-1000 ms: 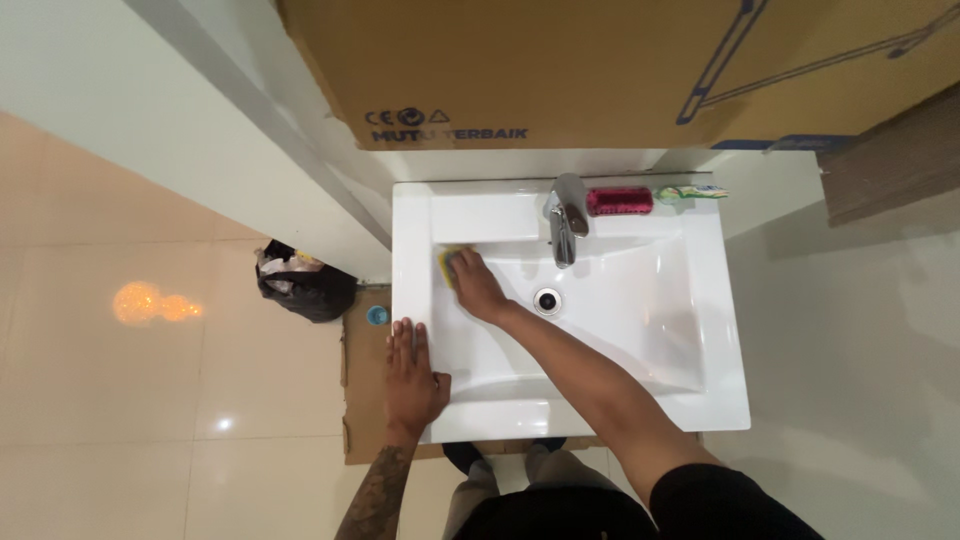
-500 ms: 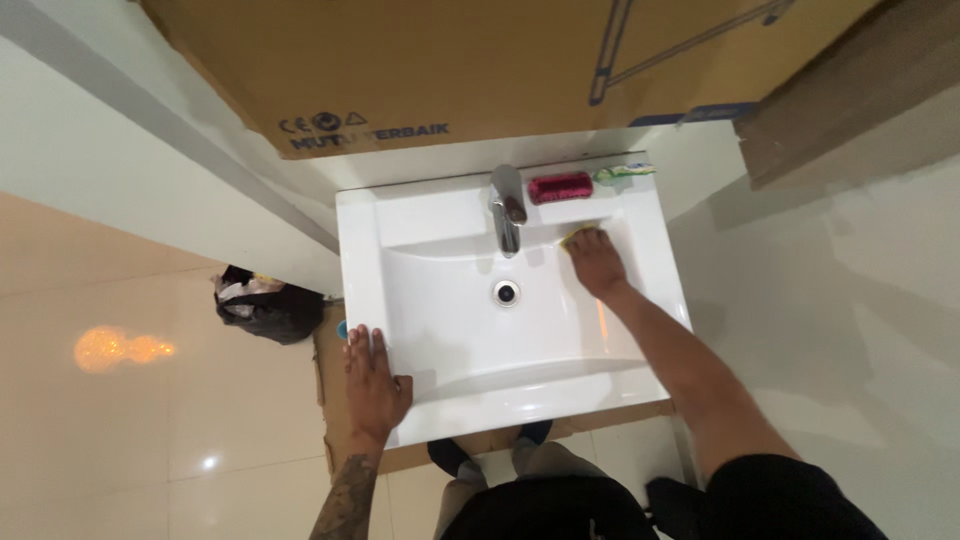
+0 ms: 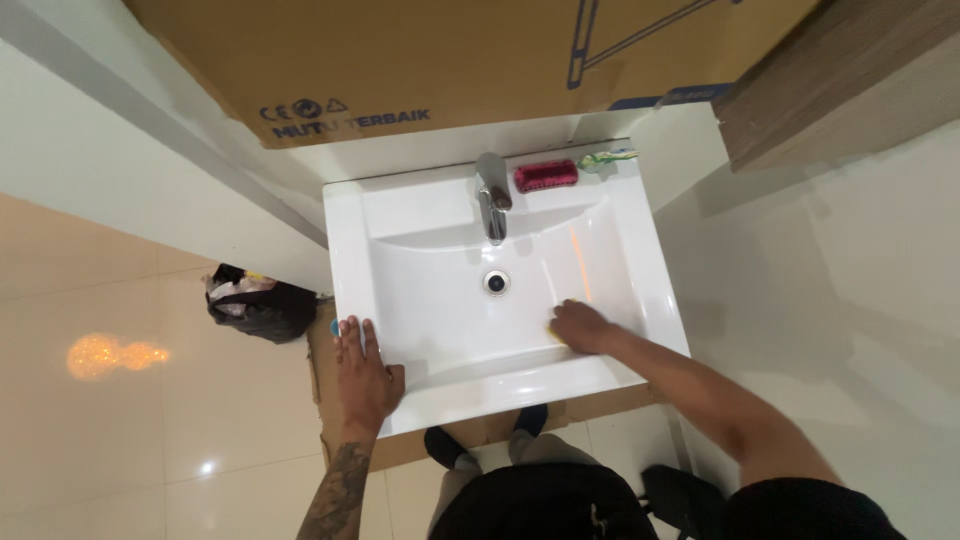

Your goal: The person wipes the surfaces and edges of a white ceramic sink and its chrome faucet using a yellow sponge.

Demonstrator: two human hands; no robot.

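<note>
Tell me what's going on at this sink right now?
A person leans over a white sink. The right hand presses a yellow sponge against the basin's lower right wall, near the drain. The left hand lies flat on the front left rim. The faucet shows no water running.

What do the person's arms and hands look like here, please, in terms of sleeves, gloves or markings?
Both hands are bare, with no gloves. The left hand leads to a forearm with a dark tattoo near the wrist. The right hand has a bare, unmarked forearm; dark clothing starts near the upper arm.
</note>
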